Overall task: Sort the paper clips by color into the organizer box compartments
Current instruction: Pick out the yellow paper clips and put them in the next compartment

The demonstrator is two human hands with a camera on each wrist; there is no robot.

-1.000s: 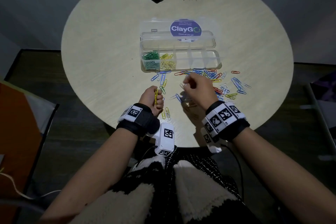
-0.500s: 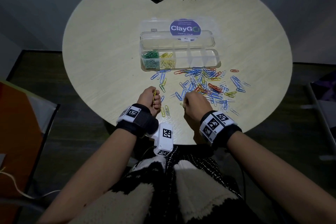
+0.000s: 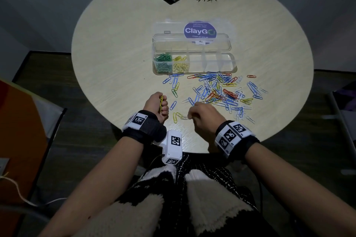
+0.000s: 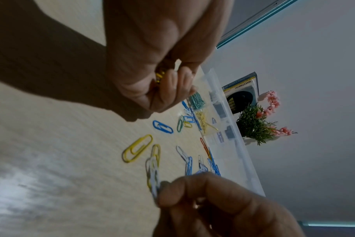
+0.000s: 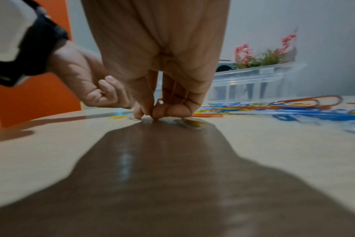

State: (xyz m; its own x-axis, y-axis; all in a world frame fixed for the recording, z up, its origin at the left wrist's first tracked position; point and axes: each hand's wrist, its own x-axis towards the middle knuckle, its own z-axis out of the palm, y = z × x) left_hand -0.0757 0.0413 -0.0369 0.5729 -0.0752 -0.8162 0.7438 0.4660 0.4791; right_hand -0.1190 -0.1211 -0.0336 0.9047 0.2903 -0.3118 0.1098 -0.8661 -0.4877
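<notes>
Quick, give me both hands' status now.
Left hand: closed, gripping yellow paper clips.
Right hand: fingertips pinching a white paper clip on the table.

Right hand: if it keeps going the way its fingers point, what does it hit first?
Probably the yellow clip just past the white clip that the right hand pinches; depth unclear.

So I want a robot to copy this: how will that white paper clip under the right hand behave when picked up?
Probably awkward to lift: the white paper clip lies flat on the table, so the right hand pinches it at the edge. Likely light and stiff, being thin bent wire. It may snag a neighbour, since it overlaps a yellow clip.
</notes>
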